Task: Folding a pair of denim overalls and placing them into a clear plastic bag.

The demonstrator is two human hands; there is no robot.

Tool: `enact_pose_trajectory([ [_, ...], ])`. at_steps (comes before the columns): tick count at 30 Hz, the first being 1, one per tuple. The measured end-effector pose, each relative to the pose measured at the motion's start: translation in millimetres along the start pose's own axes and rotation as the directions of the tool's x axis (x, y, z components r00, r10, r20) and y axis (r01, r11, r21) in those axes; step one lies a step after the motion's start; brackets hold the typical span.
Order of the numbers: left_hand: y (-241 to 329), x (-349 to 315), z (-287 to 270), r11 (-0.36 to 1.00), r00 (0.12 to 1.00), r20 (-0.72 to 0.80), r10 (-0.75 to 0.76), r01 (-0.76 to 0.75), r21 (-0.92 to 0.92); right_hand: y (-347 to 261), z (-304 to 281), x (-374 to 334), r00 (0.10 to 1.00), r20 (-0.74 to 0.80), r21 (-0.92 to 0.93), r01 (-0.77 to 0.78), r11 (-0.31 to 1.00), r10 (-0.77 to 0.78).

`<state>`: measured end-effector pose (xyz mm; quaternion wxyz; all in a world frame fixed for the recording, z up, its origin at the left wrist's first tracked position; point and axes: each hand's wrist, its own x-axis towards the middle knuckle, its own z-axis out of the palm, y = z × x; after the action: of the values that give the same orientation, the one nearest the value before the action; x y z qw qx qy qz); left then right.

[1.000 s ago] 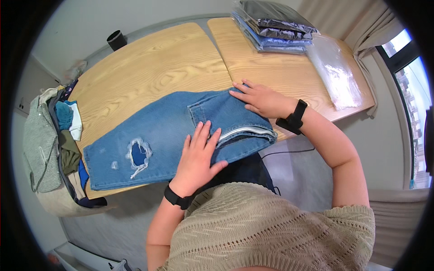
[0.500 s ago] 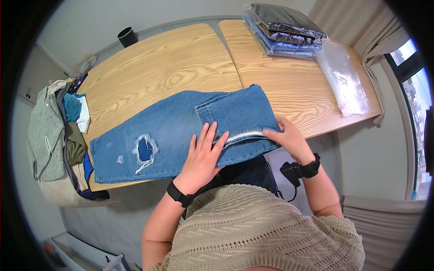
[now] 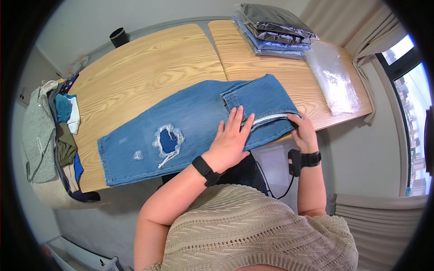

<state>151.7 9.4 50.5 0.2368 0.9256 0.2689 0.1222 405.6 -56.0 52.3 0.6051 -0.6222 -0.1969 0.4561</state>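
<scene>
Laid along the near edge of the table (image 3: 135, 92): jeans (image 3: 196, 119), already doubled lengthwise, to judge by the outline — hole (image 3: 168, 141) uppermost, waist end to the right. Not yet folded across, apparently, and outside any plastic. Pressed down near the waist under the left hand (image 3: 229, 143), open and flat with fingers spread; pinched at the waist-end edge between thumb and fingers of the right hand (image 3: 304, 132). Probably at the straightening stage, with most of the folding left. Seemingly finished, at the far right: a stack (image 3: 276, 27) in clear plastic, next to flat clear sleeves (image 3: 333, 79). Beside the left end, unbagged: loose clothes (image 3: 43, 140) — overlapping, hard to count.
</scene>
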Motion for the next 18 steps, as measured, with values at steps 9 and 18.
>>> enact_pose_trajectory([
  [9,-2,-2,1,1.000,1.000,-0.010,-0.002,0.002,-0.006,30,47,-24,0.994,-0.049,0.559,0.108,0.822,-0.097],
  [18,-5,-7,4,0.998,0.999,-0.052,0.004,-0.007,-0.060,32,45,-23,0.967,-0.003,0.517,0.221,0.827,-0.257],
])
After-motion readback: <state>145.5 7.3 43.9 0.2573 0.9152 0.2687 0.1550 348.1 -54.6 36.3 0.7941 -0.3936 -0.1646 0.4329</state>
